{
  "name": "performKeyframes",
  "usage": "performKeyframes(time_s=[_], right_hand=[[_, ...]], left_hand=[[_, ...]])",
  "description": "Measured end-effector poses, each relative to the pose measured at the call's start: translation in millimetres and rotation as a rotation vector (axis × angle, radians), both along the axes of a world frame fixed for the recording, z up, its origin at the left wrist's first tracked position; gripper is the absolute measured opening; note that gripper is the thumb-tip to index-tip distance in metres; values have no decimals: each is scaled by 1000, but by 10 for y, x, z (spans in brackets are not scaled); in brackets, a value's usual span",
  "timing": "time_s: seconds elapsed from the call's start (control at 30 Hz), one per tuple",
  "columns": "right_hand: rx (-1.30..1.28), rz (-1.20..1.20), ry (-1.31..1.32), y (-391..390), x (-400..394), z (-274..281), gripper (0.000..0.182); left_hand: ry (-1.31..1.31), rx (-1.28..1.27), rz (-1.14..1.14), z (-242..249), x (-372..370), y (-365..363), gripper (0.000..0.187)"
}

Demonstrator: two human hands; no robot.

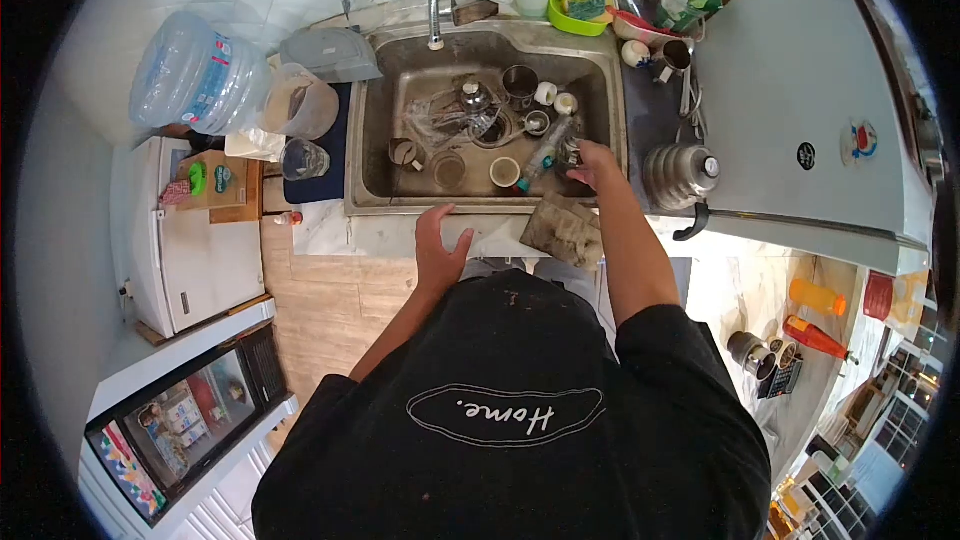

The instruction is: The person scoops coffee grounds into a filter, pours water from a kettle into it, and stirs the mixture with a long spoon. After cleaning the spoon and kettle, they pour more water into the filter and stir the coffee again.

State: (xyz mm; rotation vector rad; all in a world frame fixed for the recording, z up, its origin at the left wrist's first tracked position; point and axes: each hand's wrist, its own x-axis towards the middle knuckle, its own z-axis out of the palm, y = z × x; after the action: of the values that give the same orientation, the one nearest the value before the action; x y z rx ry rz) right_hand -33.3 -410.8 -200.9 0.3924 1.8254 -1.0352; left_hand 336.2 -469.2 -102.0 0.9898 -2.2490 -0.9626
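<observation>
My right hand (598, 166) reaches into the right side of the sink (362, 165), its fingers curled at a small shiny, glassy object (569, 153) whose kind I cannot make out. Beside it lies a clear plastic bottle (547, 152) with a teal cap. My left hand (441, 246) is at the sink's front edge, thumb and fingers apart, holding nothing. In the sink are a dark metal cup (520, 81), a white cup (505, 172), a round brownish cup (449, 171), small white cups (566, 103) and crumpled clear plastic (432, 118).
A brown cloth (563, 230) lies on the front counter edge. The faucet (436, 0) hangs over the sink's back. To the right stand a steel kettle (682, 176) and a fridge (800, 90); to the left, a large water bottle (188, 75), a plastic pitcher (305, 105) and a glass (304, 159).
</observation>
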Motion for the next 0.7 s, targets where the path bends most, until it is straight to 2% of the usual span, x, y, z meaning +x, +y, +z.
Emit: performKeyframes(time_s=[0.07, 0.13, 0.23, 0.37, 0.47, 0.53, 0.6, 0.7], right_hand=[[-100, 57, 103, 154, 37, 277, 57], [-205, 150, 211, 369, 190, 826, 59], [-408, 94, 388, 847, 684, 1711, 56], [-294, 56, 455, 1560, 885, 2135, 53], [-161, -4, 540, 1924, 890, 2310, 47], [-154, -57, 698, 2121, 809, 2205, 44], [-68, -151, 781, 2247, 701, 2094, 48], [179, -243, 1060, 2237, 611, 1926, 54]], left_hand=[[22, 9, -24, -41, -39, -26, 54], [46, 30, -47, 54, -124, -43, 53], [56, 9, -85, 79, -220, -98, 53], [100, 35, -135, 23, -327, -97, 53], [70, 45, -195, 55, -405, -72, 53], [93, 50, -231, 62, -458, -47, 52], [107, 49, -267, 40, -502, -25, 52], [115, 31, -310, -1, -565, 5, 51]])
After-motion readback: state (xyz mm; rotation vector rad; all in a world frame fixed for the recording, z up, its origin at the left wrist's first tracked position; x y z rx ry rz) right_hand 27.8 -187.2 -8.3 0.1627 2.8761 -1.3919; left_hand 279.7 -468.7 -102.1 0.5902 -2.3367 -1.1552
